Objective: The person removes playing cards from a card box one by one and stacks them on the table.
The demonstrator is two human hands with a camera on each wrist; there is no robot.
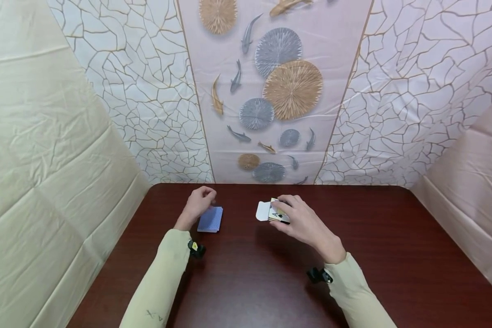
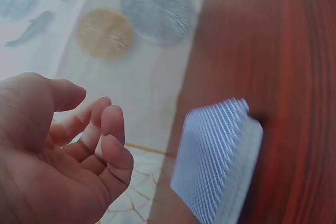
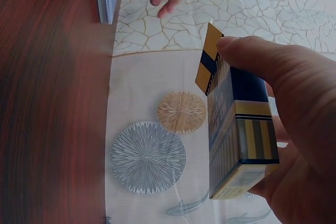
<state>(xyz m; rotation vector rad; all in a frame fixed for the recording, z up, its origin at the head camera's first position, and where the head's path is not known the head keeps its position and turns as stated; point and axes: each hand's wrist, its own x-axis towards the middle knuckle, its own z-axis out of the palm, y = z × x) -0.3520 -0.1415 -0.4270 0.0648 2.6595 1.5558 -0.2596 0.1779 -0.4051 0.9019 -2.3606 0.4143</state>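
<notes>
A stack of blue-backed playing cards (image 1: pixel 211 222) lies face down on the table. My left hand (image 1: pixel 197 203) hovers just over its far left edge, fingers loosely curled with nothing between them; the left wrist view shows a gap between the fingertips and the stack (image 2: pixel 212 156). Over to the right, my right hand (image 1: pixel 301 221) grips a playing card box (image 3: pixel 239 124), dark blue and gold with stripes, between thumb and fingers. The box's end flap (image 1: pixel 263 211) stands open toward the left, white on its inner side. An ace shows on the box's upper face in the head view.
The dark red-brown table (image 1: pixel 246 282) runs up to a patterned cloth backdrop (image 1: pixel 258 114) with fish and round leaf shapes. Cream cloth (image 1: pixel 45 182) hangs along the left side, and more cloth (image 1: pixel 471 159) along the right. Each wrist wears a small black camera.
</notes>
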